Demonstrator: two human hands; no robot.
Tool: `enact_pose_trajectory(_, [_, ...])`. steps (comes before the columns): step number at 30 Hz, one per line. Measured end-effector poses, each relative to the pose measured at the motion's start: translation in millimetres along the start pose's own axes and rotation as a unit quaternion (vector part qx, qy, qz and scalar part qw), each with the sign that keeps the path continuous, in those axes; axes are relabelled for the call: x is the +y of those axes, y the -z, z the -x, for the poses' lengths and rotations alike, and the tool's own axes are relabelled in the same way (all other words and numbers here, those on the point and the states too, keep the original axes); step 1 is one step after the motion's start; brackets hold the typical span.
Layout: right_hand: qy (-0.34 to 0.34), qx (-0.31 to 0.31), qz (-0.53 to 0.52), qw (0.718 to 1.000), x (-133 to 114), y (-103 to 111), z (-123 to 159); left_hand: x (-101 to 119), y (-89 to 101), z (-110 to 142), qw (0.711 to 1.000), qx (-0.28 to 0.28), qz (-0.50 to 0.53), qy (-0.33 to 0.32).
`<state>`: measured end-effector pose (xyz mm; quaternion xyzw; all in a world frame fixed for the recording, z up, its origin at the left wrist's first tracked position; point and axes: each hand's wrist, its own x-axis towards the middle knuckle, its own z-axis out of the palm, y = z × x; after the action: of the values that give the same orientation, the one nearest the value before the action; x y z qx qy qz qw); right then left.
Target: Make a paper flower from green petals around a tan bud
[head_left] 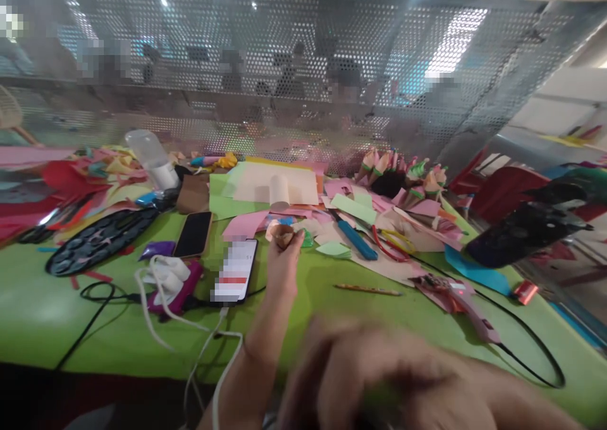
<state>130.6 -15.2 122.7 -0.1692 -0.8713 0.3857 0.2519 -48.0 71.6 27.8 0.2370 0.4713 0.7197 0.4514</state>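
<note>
Protruding from left hand (283, 267): cone (282, 233) (brown)

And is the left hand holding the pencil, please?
No, the left hand holds a small brown piece, while the pencil lies on the green table.

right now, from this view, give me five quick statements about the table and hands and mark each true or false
1. The left hand holds a small brown piece. True.
2. The right hand grips the glue gun. False: the glue gun lies at the right side of the table, apart from both hands.
3. A white cable runs to the lit phone. True.
4. The dark phone lies to the right of the lit one. False: it lies to the left.
5. The pencil stands upright. False: it lies flat on the table.
</note>
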Motion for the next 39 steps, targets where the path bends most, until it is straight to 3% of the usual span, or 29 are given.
enact_pose_trajectory(1, [0.000,0.011,-0.011,1.000,11.1,15.8,-26.1,1.2,0.2,0.2,1.000,0.007,0.003,-0.003])
enact_pose_trajectory(3, [-0.065,0.128,-0.011,0.990,48.9,33.9,-65.2,4.4,0.2,1.1,1.000,0.011,0.012,-0.009])
enact_pose_trajectory(5, [-0.153,0.187,0.098,0.965,97.3,42.0,-89.0,6.9,-0.3,2.1,0.999,0.018,0.034,-0.007])
enact_pose_trajectory(7, [-0.266,0.130,0.236,0.926,141.9,45.7,-102.2,7.3,-0.8,2.2,0.998,0.027,0.055,-0.001])
enact_pose_trajectory(11, [-0.337,0.106,0.300,0.886,190.5,41.7,-114.4,3.3,-0.2,-0.2,0.998,0.027,0.062,0.000])
enact_pose_trajectory(15, [-0.358,0.110,0.322,0.870,202.0,29.7,-119.9,1.4,1.1,-0.6,0.998,0.014,0.068,-0.007])
enact_pose_trajectory(23, [-0.358,0.122,0.283,0.881,211.6,38.6,-114.6,4.1,0.7,2.5,0.997,-0.008,0.080,-0.006])
enact_pose_trajectory(29, [-0.347,0.170,0.272,0.881,214.5,31.6,-117.3,4.2,-0.2,-0.3,0.995,0.016,0.095,-0.002])
enact_pose_trajectory(33, [-0.305,0.226,0.209,0.901,214.0,36.0,-119.4,5.6,-0.5,-1.3,0.994,0.045,0.101,0.020])
enact_pose_trajectory(39, [-0.230,0.311,0.041,0.921,200.1,57.6,-107.7,8.1,-0.9,-0.8,0.994,0.045,0.096,0.034])
